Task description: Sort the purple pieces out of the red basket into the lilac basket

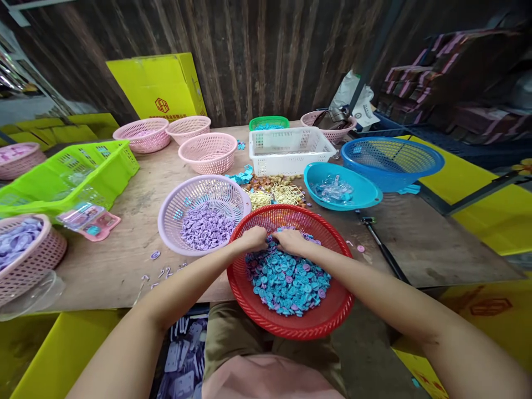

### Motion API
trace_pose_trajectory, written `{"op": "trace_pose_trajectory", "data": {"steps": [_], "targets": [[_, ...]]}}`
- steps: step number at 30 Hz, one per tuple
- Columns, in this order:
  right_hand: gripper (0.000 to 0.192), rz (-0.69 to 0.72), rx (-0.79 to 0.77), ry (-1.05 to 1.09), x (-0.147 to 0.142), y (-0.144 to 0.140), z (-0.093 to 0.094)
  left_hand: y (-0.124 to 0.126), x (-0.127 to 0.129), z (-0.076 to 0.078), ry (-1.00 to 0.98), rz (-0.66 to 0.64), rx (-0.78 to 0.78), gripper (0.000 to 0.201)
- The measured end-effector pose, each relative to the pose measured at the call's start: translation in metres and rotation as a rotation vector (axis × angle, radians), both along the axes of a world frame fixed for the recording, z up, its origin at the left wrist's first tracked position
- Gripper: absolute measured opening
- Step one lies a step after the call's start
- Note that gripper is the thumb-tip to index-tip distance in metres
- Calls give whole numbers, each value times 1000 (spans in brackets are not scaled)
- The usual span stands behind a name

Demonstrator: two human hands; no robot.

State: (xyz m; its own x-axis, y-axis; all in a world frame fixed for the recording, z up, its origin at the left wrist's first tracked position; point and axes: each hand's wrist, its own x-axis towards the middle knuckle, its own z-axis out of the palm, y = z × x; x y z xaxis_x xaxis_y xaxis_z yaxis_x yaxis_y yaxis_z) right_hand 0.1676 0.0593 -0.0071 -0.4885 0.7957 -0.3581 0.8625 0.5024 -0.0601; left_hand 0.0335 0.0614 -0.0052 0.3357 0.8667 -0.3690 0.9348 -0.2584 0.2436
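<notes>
A red round basket [332,316] rests half on the table's front edge and half over my lap. It holds a heap of small blue and purple round plastic pieces [286,282]. My left hand [253,239] and my right hand [291,241] are side by side at the far edge of the heap, fingers curled down into the pieces. What the fingers pinch is hidden. To the left stands a lilac basket [183,194] with only purple pieces [206,228] in it.
A wooden table [124,260] carries pink baskets [208,152], a white crate [288,149], a green crate [70,177], a blue bowl [341,188] of clear pieces, a blue basket [390,160] and yellow parts [274,195]. Yellow boxes [160,86] stand around.
</notes>
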Motion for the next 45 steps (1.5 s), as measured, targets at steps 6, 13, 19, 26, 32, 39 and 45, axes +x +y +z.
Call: {"op": "trace_pose_trajectory", "data": {"steps": [6,13,19,26,32,39,45], "targets": [[31,-52,-9,20,-1,-1,-3,-7,-13,22,-933,240,-671,15],[22,-122,-10,41,-6,-7,-6,-24,-16,27,-1478,496,-954,16],[19,-164,-32,93,-11,-7,-7,-33,-17,28,-1568,615,-916,28],[17,-375,-657,719,24,-2,4,-47,-40,36,-1665,709,-774,20],[6,-720,-1248,1220,23,-9,21,-52,-57,39,-1734,783,-658,16],[2,-617,-1056,1253,-100,22,78,-18,-102,57,-1523,943,-20,24],[35,-249,-375,931,-104,24,78,-23,-144,40,-882,775,450,40]]}}
